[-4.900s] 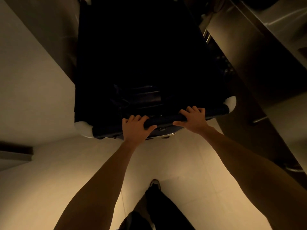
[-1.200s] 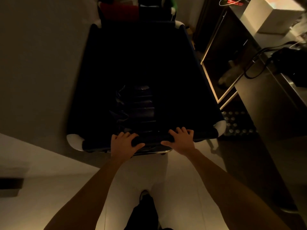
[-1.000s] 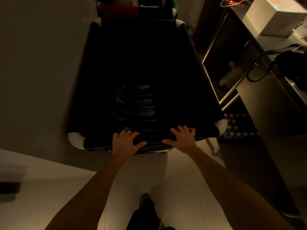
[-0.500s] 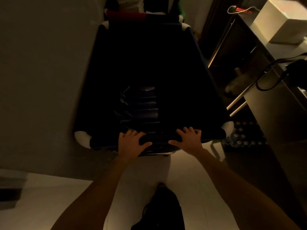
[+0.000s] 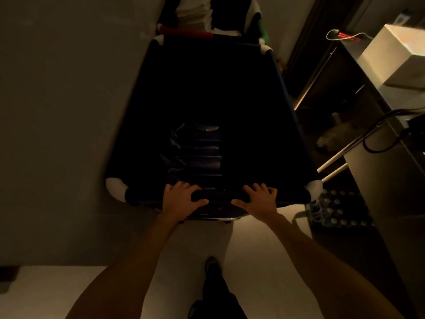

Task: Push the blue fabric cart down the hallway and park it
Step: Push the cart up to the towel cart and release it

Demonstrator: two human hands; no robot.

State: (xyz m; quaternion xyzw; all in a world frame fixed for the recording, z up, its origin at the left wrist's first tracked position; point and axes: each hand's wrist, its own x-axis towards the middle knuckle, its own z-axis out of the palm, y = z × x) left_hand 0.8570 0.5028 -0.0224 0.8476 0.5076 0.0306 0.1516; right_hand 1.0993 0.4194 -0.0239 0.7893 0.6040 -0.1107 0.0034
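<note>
The blue fabric cart (image 5: 282, 116) fills the middle of the dim head view, a deep dark bin with white corner caps. Its near rim bar (image 5: 218, 196) runs across in front of me. My left hand (image 5: 181, 201) grips that bar left of centre, fingers over the top and thumb underneath. My right hand (image 5: 261, 200) grips it right of centre the same way. A folded dark bundle (image 5: 197, 155) lies inside the cart near my hands. The rest of the cart's inside is too dark to make out.
A wall (image 5: 64, 111) runs close along the cart's left side. Another cart with a red bar (image 5: 186, 32) and stacked white linen (image 5: 194, 12) stands right beyond the far rim. At right are a metal counter (image 5: 388, 171), a white box (image 5: 397, 56), cables and packed bottles (image 5: 338, 212) on the floor.
The cart has rolled forward down the passage with me, closing up to the cart with the red bar. Both hands have kept their grip on the rim bar.
</note>
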